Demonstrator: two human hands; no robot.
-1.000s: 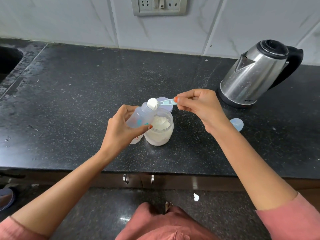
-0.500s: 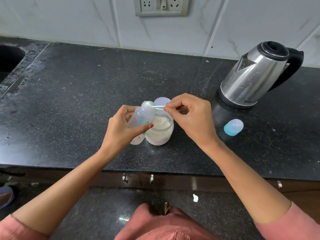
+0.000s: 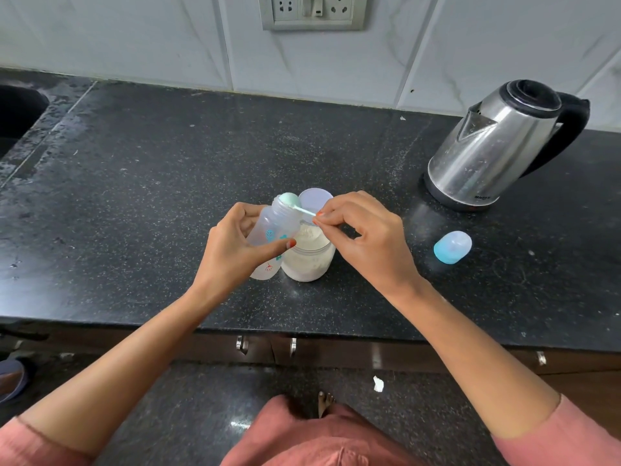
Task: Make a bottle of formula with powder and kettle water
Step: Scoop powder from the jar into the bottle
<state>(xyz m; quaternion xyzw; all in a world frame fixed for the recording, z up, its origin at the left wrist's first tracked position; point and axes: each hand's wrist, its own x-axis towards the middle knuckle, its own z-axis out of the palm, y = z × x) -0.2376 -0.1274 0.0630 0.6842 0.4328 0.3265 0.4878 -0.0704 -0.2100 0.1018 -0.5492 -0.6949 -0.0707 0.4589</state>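
Now the left hand [image 3: 232, 250] grips the bottle [image 3: 274, 227], fingers [image 3: 275, 245] curled round its body. It tips the open mouth over the jar [image 3: 309, 260], probably so that any powder that misses falls back into the jar and not onto the table [image 3: 168, 196]. The right hand [image 3: 366, 243] pinches the handle of the scoop [image 3: 289, 199] between thumb and fingertips. The scoop's bowl is turned face down on the bottle's mouth, so I judge a measure is being emptied in. The jar stands open on the table, touching the bottle's lower side, with powder inside. What looks like its lid [image 3: 316, 200] sits just behind it. The kettle [image 3: 497, 146] stands well apart at the right rear, and a blue cap [image 3: 452, 247] lies between it and the hands. Both are likely set aside until the powder is in.
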